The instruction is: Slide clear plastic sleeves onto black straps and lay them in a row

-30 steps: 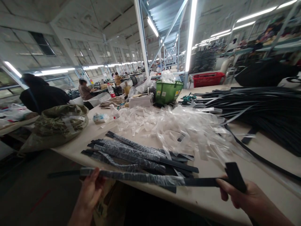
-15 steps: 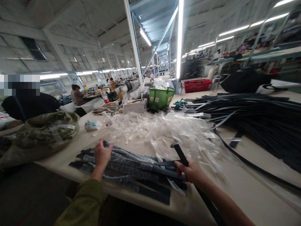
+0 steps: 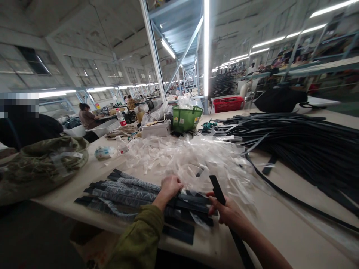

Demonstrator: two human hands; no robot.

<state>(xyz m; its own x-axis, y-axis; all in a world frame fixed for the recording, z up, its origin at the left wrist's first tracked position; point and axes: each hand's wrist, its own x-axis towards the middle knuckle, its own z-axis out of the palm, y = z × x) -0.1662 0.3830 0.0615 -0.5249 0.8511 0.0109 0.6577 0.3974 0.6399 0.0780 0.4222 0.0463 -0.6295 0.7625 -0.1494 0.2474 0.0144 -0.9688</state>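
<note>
Black flat straps sleeved in crinkled clear film (image 3: 126,191) lie bunched on the beige table (image 3: 291,229); your left hand (image 3: 169,187) has just shifted towards their right end, grip hidden, so it's now beside your right hand (image 3: 228,213), clamped on a bare black strap (image 3: 217,189).

Having left the lower left of the frame, the bare left hand (image 3: 169,188) is now curling mid-frame over flat black straps in clear film (image 3: 129,191); the bare right hand (image 3: 226,211), formerly far lower right, is sitting closer to centre.
</note>
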